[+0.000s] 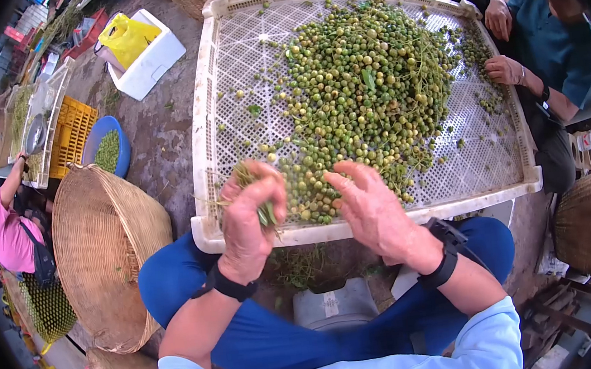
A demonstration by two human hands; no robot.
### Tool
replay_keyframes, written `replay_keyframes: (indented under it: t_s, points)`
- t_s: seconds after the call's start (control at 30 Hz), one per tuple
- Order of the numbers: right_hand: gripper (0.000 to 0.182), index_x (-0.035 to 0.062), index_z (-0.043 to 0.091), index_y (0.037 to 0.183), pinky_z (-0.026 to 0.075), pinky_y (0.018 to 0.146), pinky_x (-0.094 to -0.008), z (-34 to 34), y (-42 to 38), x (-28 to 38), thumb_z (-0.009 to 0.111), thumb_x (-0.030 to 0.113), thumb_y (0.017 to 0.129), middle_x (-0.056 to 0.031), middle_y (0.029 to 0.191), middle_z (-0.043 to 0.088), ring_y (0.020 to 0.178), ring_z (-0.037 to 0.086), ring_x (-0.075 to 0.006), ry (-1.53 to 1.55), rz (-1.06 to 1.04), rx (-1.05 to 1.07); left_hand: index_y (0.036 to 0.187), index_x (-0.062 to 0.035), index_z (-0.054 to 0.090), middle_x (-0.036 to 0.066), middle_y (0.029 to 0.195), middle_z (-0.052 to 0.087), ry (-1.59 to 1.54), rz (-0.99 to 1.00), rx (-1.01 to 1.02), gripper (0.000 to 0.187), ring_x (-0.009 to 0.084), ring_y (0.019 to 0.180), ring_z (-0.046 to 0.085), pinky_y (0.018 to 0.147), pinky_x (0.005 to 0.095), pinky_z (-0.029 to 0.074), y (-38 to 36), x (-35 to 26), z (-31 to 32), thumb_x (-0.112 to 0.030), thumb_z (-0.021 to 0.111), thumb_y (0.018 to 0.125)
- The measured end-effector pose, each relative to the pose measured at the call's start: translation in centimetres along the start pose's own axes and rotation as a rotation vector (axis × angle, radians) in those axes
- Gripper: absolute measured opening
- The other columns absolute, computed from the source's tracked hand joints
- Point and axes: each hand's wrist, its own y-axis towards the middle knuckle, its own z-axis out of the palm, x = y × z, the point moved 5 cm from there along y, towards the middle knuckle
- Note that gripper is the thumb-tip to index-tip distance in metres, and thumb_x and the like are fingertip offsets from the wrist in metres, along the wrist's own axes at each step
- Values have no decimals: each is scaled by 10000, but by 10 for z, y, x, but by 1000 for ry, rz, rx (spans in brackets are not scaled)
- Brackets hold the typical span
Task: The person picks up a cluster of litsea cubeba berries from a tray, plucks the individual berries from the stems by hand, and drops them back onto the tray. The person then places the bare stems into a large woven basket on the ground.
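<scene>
My left hand (pixel 250 214) is closed round a small bunch of green stems and leaves (pixel 267 214), held over the near left part of a white mesh tray (pixel 243 67). On the tray lies a big heap of small round green fruits (pixel 363 76), with thin stalks and a few leaves among them. My right hand (pixel 374 212) is at the heap's near edge, its fingers parted and bent towards the fruits. I make out nothing held in it. Both wrists carry black bands.
Across the tray on the right, a co-worker in a teal shirt (pixel 550 35) has hands at its edge. Left stand a tall wicker basket (pixel 92 235), a blue basin (pixel 125 159), a yellow crate (pixel 69 125) and a white foam box (pixel 153 66). Another person wears a pink shirt (pixel 8 229).
</scene>
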Motion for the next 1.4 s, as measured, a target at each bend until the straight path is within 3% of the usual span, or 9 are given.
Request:
replay_keyframes:
  t_s: [0.03,0.13,0.23,0.53,0.73,0.8,0.9,1.07,1.4]
  points:
    - [374,29,485,1114,451,827,-398,-2,1,-7,571,61,751,-180,1169,438,1053,448,-342,-18,48,42,797,-36,535,34,599,516,7,15,-10,49,82,439,453,382,193,356,3,-3,-4,-53,503,764]
    - [167,22,543,934,468,714,-379,-12,5,-49,536,88,781,-156,947,559,859,555,-310,35,301,56,808,-25,534,30,582,505,-6,-2,-34,74,86,430,451,377,196,350,6,-5,-10,-66,485,770]
    - [135,11,537,889,461,629,-392,-8,14,-78,515,94,786,-154,780,585,698,574,-310,15,258,-152,812,-34,529,33,591,496,-64,-42,-12,76,103,446,460,384,209,358,7,-6,-11,-83,484,774]
    - [188,31,534,897,442,663,-413,29,87,-88,573,156,764,-152,804,598,768,572,-332,-50,338,-81,733,-113,507,-14,565,474,-14,29,12,160,82,435,470,345,204,320,15,-6,-7,-222,559,838]
    - [104,9,585,799,399,492,-222,20,72,-90,580,109,774,-24,611,565,554,506,-71,464,566,-149,705,-95,552,-12,550,510,76,-5,-73,182,60,420,454,333,190,306,8,5,-6,-219,579,835]
    - [76,11,584,789,381,484,-192,6,63,-68,568,86,786,-4,620,559,547,488,-52,588,574,-186,771,-65,602,-16,551,510,119,-182,2,185,55,421,446,342,198,312,-1,13,5,-227,559,849]
    - [47,9,579,782,389,490,-200,-13,44,-19,556,49,789,7,637,561,565,498,-53,554,419,-245,837,-50,625,-21,578,514,117,-227,51,210,57,440,447,361,199,319,-2,35,9,-248,556,852]
    - [105,33,553,786,456,538,-283,-23,20,34,616,-17,718,-90,735,563,623,560,-230,162,-120,-283,783,-52,606,-12,615,532,49,-195,40,196,67,465,456,380,198,338,1,41,17,-235,570,844]
    - [150,22,546,886,450,529,-286,-14,4,8,619,78,767,-78,774,561,628,555,-194,378,-64,-233,780,-38,577,-1,603,522,42,-209,135,150,66,468,451,436,179,349,5,48,14,-178,623,808]
